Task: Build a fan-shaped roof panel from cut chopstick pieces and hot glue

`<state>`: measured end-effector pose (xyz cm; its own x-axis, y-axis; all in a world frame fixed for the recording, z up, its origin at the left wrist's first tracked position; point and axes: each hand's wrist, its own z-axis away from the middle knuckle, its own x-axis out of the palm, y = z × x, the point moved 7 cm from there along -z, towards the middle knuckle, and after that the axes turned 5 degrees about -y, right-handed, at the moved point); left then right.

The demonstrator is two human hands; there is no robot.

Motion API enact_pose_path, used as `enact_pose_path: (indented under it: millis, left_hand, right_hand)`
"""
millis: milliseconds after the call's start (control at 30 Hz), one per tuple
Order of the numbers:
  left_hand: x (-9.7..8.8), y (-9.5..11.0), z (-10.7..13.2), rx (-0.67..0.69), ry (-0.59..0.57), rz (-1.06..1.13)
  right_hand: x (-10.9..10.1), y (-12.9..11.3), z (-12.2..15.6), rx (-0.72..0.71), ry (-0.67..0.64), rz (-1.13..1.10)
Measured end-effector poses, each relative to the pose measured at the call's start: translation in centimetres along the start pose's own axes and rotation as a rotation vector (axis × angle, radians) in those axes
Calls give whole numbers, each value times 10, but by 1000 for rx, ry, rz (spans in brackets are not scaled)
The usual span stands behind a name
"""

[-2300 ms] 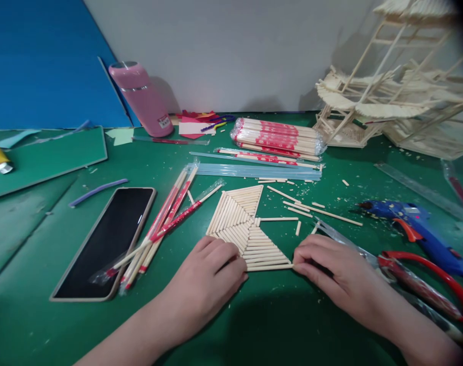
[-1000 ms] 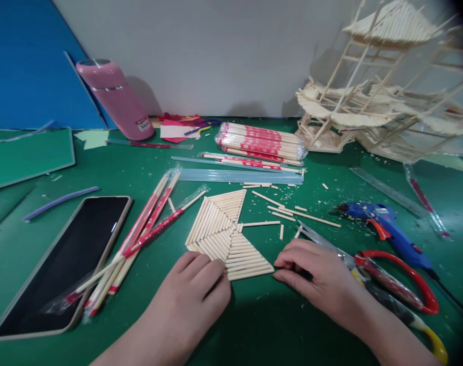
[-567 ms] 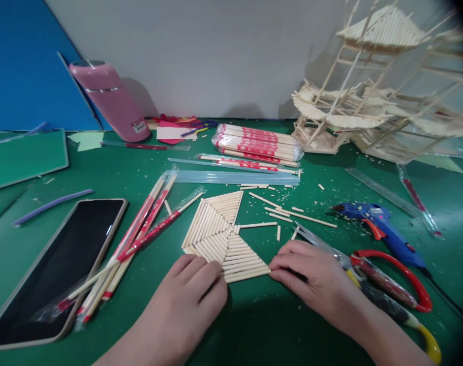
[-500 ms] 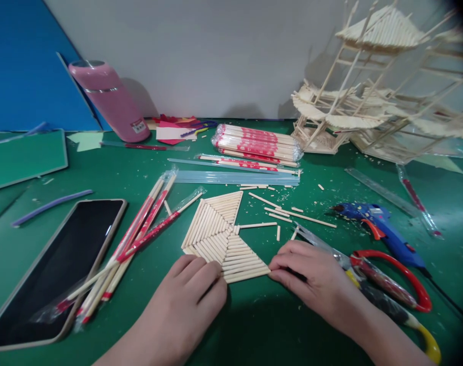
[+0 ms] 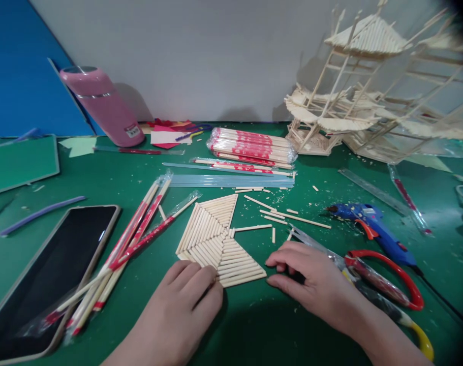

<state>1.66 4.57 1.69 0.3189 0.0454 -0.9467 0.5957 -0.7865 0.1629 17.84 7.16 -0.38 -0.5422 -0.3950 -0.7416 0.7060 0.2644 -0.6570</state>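
Observation:
A fan-like panel of cut wooden sticks [image 5: 208,223] lies flat on the green table, its strips set in wedges that meet near one point. At its lower left edge, my left hand [image 5: 185,300] has its fingers curled, thumb and forefinger pinching the rim; the fingertips are partly hidden. My right hand [image 5: 307,279] is just off the panel's right corner, thumb and fingers apart with nothing between them. One longer stick [image 5: 253,227] points right from the panel's centre. A short stick piece [image 5: 273,235] lies above my right hand, beside several loose sticks [image 5: 300,218].
Right: blue glue gun [image 5: 372,223], cutters with red and yellow handles [image 5: 410,284]. Left: phone [image 5: 59,274], wrapped chopsticks [image 5: 135,239]. Behind: chopstick pack [image 5: 252,147], clear glue sticks [image 5: 231,180], pink bottle [image 5: 105,107], stick-built tower model [image 5: 353,91].
My right thumb and fingers have parted and come off the panel's right corner. My left hand stays at the lower edge. The whole view has shifted slightly.

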Motion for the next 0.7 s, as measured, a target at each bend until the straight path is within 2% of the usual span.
enact_pose_path:
  millis: [167, 467, 700]
  left_hand:
    - [0, 0, 2, -1, 12, 5]
    - [6, -3, 2, -32, -33, 87]
    - [8, -18, 11, -212, -177, 362]
  right_hand:
    - [0, -2, 0, -4, -8, 5]
    - [7, -7, 1, -127, 46, 37]
    - [9, -4, 3, -182, 77, 82]
